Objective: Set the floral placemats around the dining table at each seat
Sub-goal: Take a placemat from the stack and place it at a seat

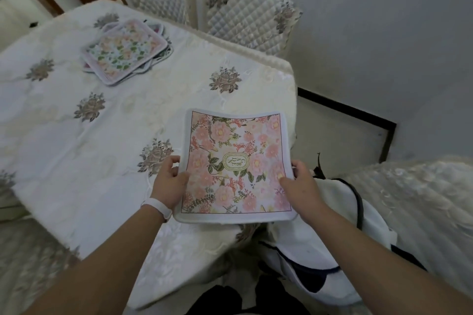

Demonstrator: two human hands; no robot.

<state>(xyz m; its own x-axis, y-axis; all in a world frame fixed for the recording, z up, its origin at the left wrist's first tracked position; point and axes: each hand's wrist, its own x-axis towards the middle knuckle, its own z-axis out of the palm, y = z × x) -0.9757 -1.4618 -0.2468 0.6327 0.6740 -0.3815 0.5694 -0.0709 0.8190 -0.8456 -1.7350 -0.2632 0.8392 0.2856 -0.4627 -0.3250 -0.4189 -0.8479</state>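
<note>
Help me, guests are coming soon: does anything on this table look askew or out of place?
Yes. The spare placemats lie far across the table in a sloppy pile, edges fanned at different angles. The pink placemat, gripped by the left hand and right hand, overhangs the near corner.

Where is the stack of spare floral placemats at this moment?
In the head view the stack lies on the table, upper left, close to the two quilted chairs and well apart from the pink placemat held at the near corner.

Matt printed placemat (235,163); embroidered satiny tablecloth (76,135); quilted cloth chair covers (245,13).
</note>
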